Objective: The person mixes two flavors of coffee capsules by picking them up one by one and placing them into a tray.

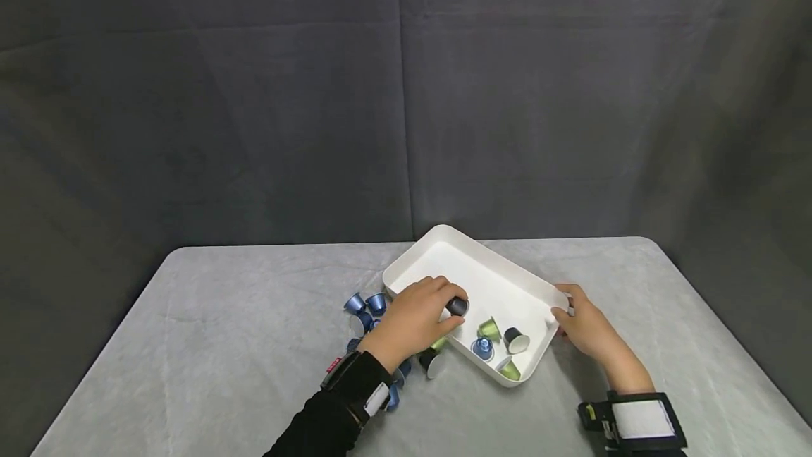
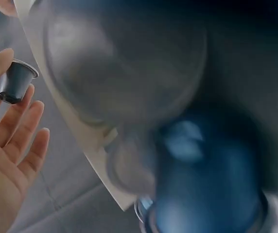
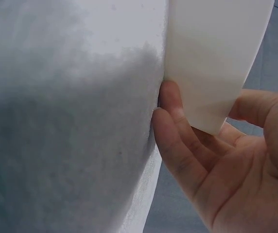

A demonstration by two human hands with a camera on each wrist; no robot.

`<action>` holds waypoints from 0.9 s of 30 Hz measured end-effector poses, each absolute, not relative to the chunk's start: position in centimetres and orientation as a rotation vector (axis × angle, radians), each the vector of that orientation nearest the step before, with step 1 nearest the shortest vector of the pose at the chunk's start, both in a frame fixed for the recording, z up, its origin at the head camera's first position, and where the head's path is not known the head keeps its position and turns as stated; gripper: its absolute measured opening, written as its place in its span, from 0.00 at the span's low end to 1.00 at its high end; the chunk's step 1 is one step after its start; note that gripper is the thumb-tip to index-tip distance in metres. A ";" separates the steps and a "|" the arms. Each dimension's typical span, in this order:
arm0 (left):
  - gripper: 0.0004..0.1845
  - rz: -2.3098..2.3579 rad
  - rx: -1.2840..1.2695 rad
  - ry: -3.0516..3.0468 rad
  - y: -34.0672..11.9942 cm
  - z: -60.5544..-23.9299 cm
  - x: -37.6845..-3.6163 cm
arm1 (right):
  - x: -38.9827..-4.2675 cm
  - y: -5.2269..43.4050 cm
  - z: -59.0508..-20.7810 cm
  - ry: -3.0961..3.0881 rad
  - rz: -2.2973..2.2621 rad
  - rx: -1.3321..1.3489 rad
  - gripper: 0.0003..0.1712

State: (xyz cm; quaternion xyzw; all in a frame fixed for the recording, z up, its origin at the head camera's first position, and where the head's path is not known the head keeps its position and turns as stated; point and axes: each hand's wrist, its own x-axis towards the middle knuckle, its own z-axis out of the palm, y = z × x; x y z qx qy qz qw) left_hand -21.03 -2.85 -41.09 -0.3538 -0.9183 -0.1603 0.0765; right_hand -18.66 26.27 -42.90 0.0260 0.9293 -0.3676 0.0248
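No readable text, red tag on left wrist strap [image 1: 334, 364] perhaps printed, too small

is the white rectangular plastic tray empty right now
No, the white rectangular plastic tray holds several small capsules, among them a green one and a blue one.

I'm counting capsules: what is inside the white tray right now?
Inside the white tray, four loose capsules show near its front end: two green, one blue, one dark. The left hand holds another dark capsule over the tray and hides the floor beneath.
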 end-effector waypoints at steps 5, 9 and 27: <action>0.15 -0.376 -1.070 -2.777 -1.4 -41.0 -20.4 | -18.6 26.1 -42.9 2.869 -1.141 0.085 0.28; 0.17 -0.308 -1.099 -2.794 -0.7 -40.8 -19.9 | -18.7 25.9 -42.9 2.875 -1.139 0.085 0.28; 0.17 -0.184 -1.137 -2.772 0.2 -40.6 -19.4 | -18.6 25.7 -42.9 2.870 -1.149 0.087 0.28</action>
